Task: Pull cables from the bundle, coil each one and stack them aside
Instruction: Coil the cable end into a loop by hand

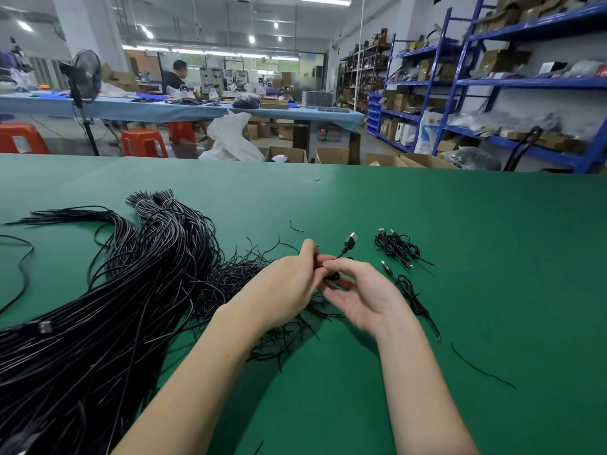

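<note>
cable in hand: we see one thin black cable with a silver USB plug [350,240] held up between both hands, just above the green felt-covered table [460,224]; plug end sticks up and away from us, free of the fingers.
why held so: we judge it's mid-coil, loops gathered at the fingertips so they don't spring open; most of the loop is hidden by the fingers.
left hand [289,284]: back of hand up, fingers curled, pinching the cable at the tips; forearm comes in from lower left, over the loose ends.
right hand [358,290]: palm turned up and toward us, thumb and forefinger pinching the cable next to the left fingertips, other fingers loosely bent; wrist cocked.
bundle: thick bundle of long black cables [115,307] lies left of the hands, within left reach, its frayed ends spread under the left wrist.
done pile: small heap of coiled black cables with plugs [399,247] sits right of the hands, apart from the bundle; we judge that's the stack-aside spot.
loose one: another loosely wound black cable [410,290] lies just beside the right wrist.
progress: early, we judge; few coiled, bundle large.
</note>
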